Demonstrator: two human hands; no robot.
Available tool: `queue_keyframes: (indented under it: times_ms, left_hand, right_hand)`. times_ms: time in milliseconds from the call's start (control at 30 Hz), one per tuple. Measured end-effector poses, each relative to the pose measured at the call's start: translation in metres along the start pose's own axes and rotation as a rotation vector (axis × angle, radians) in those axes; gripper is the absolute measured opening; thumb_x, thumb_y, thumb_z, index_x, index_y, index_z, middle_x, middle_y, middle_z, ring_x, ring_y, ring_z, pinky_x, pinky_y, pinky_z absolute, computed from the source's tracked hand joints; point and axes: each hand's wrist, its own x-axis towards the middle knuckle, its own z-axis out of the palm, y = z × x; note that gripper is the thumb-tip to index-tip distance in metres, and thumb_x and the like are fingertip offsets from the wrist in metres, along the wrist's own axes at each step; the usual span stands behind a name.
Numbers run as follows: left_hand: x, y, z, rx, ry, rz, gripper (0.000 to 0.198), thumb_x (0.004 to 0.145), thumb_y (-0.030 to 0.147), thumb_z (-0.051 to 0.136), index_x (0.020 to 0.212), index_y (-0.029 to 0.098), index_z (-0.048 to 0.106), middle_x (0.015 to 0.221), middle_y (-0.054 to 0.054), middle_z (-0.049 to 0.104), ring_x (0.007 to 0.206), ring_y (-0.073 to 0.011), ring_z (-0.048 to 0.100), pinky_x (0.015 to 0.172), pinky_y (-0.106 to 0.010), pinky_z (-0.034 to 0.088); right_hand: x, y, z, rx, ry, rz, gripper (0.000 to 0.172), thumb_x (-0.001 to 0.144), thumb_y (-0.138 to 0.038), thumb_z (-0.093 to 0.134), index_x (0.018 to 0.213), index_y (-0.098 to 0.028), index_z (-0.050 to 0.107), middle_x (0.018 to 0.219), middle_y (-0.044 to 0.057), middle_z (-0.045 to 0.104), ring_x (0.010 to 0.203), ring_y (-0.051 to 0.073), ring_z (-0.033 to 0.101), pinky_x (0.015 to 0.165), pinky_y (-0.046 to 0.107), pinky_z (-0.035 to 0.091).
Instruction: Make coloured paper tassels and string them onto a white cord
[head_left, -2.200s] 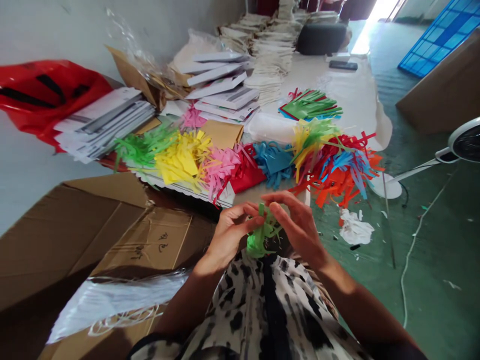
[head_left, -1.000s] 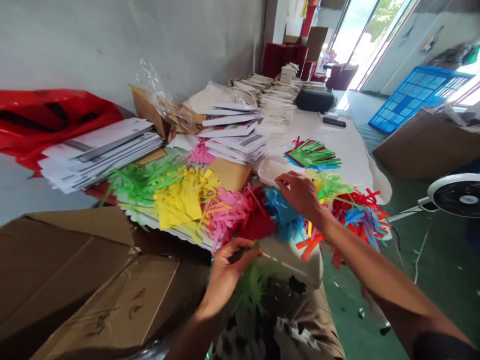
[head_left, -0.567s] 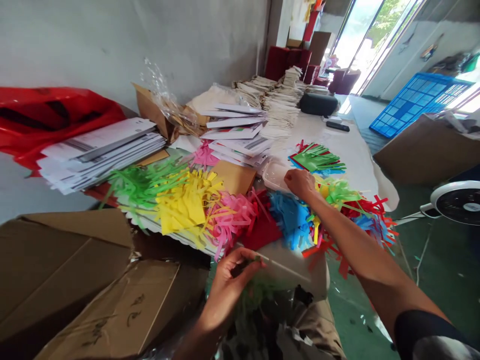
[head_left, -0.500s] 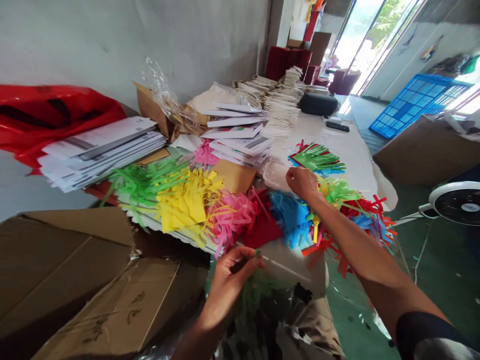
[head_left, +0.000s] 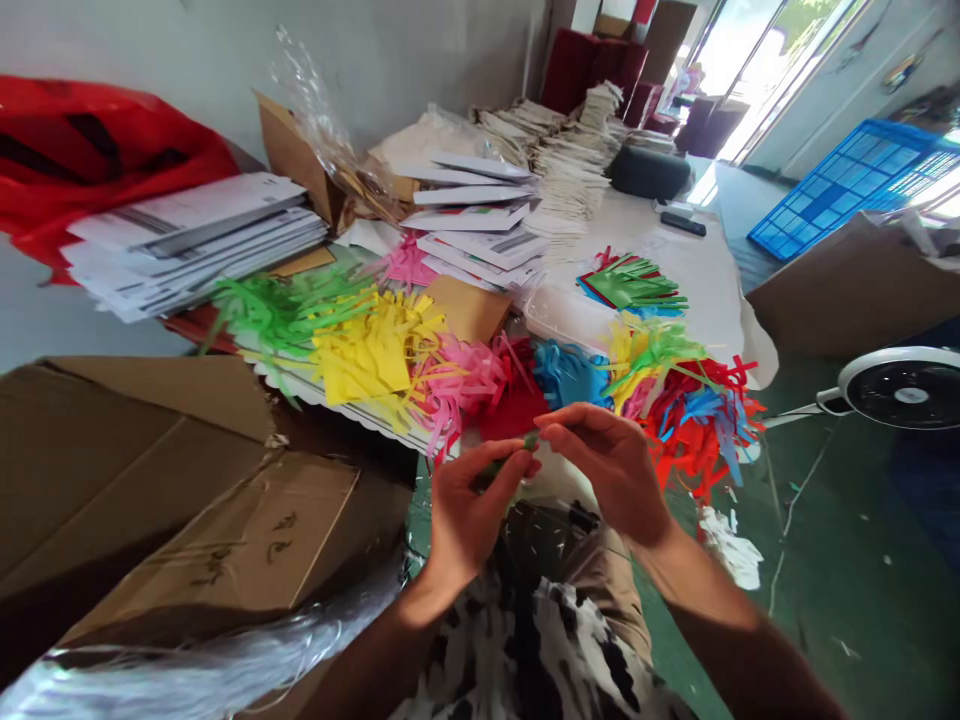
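No text readable anywhere. Dark handwriting, two groups of strokes, on cardboard box flap [head_left: 247,550], lower left of frame, illegible; heavy black marks on red bag [head_left: 150,165], upper left, can't be made out; print on white paper stack [head_left: 217,235] beside it, second paper stack [head_left: 480,215], upper centre, and fan hub [head_left: 910,395], right, too small or blurred.
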Motion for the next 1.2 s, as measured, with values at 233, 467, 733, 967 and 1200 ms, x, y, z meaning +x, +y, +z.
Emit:
queue_keyframes:
  times_ms: [233, 467, 733, 967, 1200]
  left_hand:
    - [-0.015, 0.007, 0.013, 0.093, -0.017, 0.118, 0.018, 0.092, 0.037, 0.078, 0.092, 0.021, 0.086, 0.079, -0.004, 0.079, 0.072, -0.0173, 0.072, 0.07, -0.026, 0.056]
    - [-0.023, 0.007, 0.021, 0.097, -0.031, 0.143, 0.021, 0.091, 0.041, 0.079, 0.092, 0.021, 0.085, 0.079, -0.004, 0.079, 0.072, -0.0183, 0.071, 0.069, -0.027, 0.055]
    - [-0.026, 0.009, 0.025, 0.107, -0.089, 0.186, 0.014, 0.093, 0.034, 0.077, 0.093, 0.022, 0.086, 0.08, -0.002, 0.078, 0.072, -0.0154, 0.069, 0.067, -0.024, 0.052]
    - [-0.029, 0.005, 0.026, 0.117, -0.077, 0.233, 0.012, 0.093, 0.033, 0.078, 0.093, 0.024, 0.086, 0.081, -0.002, 0.078, 0.072, -0.0154, 0.069, 0.069, -0.025, 0.051]
    - [-0.026, 0.0, 0.028, 0.136, -0.108, 0.155, 0.013, 0.092, 0.035, 0.079, 0.098, 0.025, 0.085, 0.087, -0.001, 0.08, 0.078, -0.0155, 0.07, 0.072, -0.024, 0.052]
  right_hand:
    - [-0.023, 0.009, -0.008, 0.021, 0.025, -0.121, 0.012, 0.093, -0.036, 0.079, 0.097, -0.026, 0.084, 0.101, 0.004, 0.072, 0.092, 0.015, 0.07, 0.079, 0.026, 0.06]
    - [-0.037, 0.004, -0.009, 0.096, 0.047, -0.143, 0.007, 0.094, -0.032, 0.078, 0.093, -0.026, 0.082, 0.095, 0.003, 0.068, 0.086, 0.015, 0.067, 0.077, 0.028, 0.059]
    - [-0.046, 0.007, -0.01, 0.1, 0.141, -0.171, 0.005, 0.092, -0.03, 0.079, 0.089, -0.026, 0.08, 0.097, 0.003, 0.066, 0.09, 0.015, 0.066, 0.078, 0.027, 0.059]
    - [-0.048, 0.01, -0.009, 0.055, 0.137, -0.172, 0.015, 0.093, -0.039, 0.078, 0.091, -0.024, 0.08, 0.095, 0.004, 0.067, 0.087, 0.017, 0.067, 0.078, 0.031, 0.059]
    - [-0.048, 0.014, -0.012, -0.06, 0.163, -0.206, 0.02, 0.096, -0.041, 0.073, 0.088, -0.023, 0.074, 0.092, 0.004, 0.067, 0.086, 0.018, 0.066, 0.079, 0.031, 0.057]
